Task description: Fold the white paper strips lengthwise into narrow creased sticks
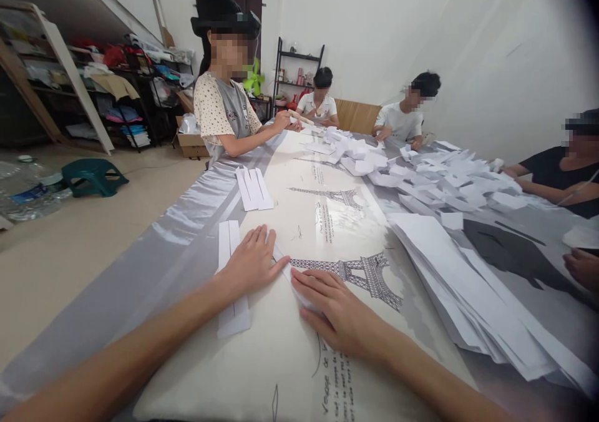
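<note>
A narrow white paper strip (pixel 284 274) lies slantwise on the printed table cover (pixel 281 359) between my hands. My left hand (pixel 255 256) rests with its fingers stretched out, its thumb reaching to the strip's upper part. Under that hand and wrist lie white folded papers (pixel 234 322), partly hidden. My right hand (pixel 334 306) is closed over the strip's lower part, fingers together and thumb at its side, hiding much of it. Further ahead, more folded white papers (pixel 253 189) sit in a row.
Long white paper sheets (pixel 472 291) are stacked at the right, with a large heap of folded papers (pixel 435 172) behind. A person (pixel 229 110) stands at the table's left side; others sit at the far end and right. A green stool (pixel 95 175) stands on the floor.
</note>
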`<state>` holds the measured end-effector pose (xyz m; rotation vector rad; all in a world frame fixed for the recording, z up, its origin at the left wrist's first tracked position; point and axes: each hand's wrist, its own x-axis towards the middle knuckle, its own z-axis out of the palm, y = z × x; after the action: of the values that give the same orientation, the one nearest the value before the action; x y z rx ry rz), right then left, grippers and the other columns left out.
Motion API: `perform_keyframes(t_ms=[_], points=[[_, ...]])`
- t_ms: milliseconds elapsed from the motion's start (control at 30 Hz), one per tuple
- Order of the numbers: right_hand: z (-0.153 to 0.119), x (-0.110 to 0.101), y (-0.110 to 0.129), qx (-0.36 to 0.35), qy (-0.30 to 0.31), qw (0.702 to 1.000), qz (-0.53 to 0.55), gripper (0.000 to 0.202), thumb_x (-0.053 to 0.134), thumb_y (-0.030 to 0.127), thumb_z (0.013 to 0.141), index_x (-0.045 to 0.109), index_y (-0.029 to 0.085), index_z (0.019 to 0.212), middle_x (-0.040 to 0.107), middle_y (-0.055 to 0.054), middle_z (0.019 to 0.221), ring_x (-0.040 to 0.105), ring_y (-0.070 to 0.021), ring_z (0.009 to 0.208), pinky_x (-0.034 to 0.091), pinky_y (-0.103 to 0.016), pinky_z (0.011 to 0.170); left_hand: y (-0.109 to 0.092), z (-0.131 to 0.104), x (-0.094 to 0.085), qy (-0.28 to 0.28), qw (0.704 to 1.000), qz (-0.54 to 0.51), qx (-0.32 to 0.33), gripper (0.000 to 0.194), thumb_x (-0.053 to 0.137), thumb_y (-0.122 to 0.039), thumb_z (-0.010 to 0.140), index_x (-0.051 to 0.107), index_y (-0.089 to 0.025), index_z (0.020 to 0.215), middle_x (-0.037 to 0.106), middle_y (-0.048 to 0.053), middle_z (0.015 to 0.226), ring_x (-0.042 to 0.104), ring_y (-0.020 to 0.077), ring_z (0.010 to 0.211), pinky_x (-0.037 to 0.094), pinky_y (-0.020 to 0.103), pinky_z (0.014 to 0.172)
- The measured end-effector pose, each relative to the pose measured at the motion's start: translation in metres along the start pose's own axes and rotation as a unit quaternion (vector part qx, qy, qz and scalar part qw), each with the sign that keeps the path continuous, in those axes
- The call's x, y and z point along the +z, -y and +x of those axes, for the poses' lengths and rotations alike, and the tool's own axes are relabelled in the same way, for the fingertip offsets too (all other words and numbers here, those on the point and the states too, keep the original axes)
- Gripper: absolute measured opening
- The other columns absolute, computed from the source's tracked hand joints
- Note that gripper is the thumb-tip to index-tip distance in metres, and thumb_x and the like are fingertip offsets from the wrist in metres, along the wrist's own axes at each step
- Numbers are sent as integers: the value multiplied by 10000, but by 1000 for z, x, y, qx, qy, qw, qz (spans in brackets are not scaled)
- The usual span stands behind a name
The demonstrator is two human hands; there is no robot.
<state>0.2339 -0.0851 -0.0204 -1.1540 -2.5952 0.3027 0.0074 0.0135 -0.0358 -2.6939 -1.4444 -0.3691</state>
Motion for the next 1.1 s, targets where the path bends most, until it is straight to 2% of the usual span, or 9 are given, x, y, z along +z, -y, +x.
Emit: perform_keyframes(t_ms=[233, 333, 500, 600, 733, 933, 1033, 1100], points=[[-14, -1, 16, -19, -1, 995, -99, 482, 401, 228, 1050, 438, 111, 1516, 481, -127, 1560, 462, -287, 1407, 446, -494, 1137, -3, -4, -2, 64, 997, -25, -29, 894, 341, -679, 978, 313, 34, 1516, 240, 334, 1611, 212, 428, 1527, 222, 548, 1217], [-31, 0, 22, -28, -10, 987, -155, 479, 415, 230, 1043, 456, 105, 1504, 501, -133, 1544, 522, -299, 1356, 500, -490, 1080, -4, -4, -2, 76, 996, -34, -36, 922, 310, -700, 972, 292, 29, 1537, 207, 317, 1627, 166, 419, 1541, 186, 560, 1225], [-57, 6, 31, -50, -41, 973, -221, 460, 440, 166, 1014, 511, 28, 1447, 530, -174, 1510, 577, -324, 1301, 553, -481, 1011, -6, -5, -1, 89, 994, -44, -46, 935, 276, -703, 972, 253, 19, 1565, 155, 294, 1647, 116, 402, 1554, 132, 569, 1238], [-69, 4, 37, -49, -44, 974, -217, 466, 451, 171, 1005, 521, 47, 1449, 534, -154, 1510, 585, -311, 1299, 573, -452, 995, -6, -5, -1, 95, 993, -46, -49, 941, 261, -703, 974, 229, 19, 1577, 123, 281, 1657, 90, 395, 1558, 111, 576, 1243], [-79, 1, 42, -33, -51, 980, -187, 477, 481, 169, 982, 522, 55, 1443, 551, -147, 1495, 589, -295, 1295, 585, -425, 991, -4, -6, 0, 84, 993, -60, -51, 956, 271, -729, 959, 243, -3, 1580, 150, 260, 1658, 113, 399, 1556, 101, 592, 1242], [-95, 18, 46, 3, -115, 981, -155, 516, 528, 180, 973, 473, 71, 1475, 564, -143, 1485, 591, -276, 1285, 594, -379, 978, -1, -7, 5, 77, 994, -56, -52, 967, 238, -764, 948, 237, -43, 1593, 135, 232, 1669, 103, 374, 1564, 79, 581, 1244], [-102, 19, 49, 7, -131, 980, -150, 432, 543, 169, 973, 555, 79, 1396, 631, -151, 1410, 637, -278, 1203, 605, -375, 936, -2, -6, 5, 83, 994, -51, -51, 975, 216, -764, 951, 214, -34, 1597, 115, 234, 1672, 83, 371, 1567, 61, 585, 1240], [-100, 12, 49, 20, -131, 985, -113, 318, 534, 157, 982, 642, 134, 1281, 712, -121, 1289, 677, -260, 1085, 613, -367, 875, -2, -5, 4, 88, 994, -46, -51, 964, 220, -749, 957, 216, -26, 1595, 129, 242, 1668, 89, 376, 1565, 59, 596, 1237]])
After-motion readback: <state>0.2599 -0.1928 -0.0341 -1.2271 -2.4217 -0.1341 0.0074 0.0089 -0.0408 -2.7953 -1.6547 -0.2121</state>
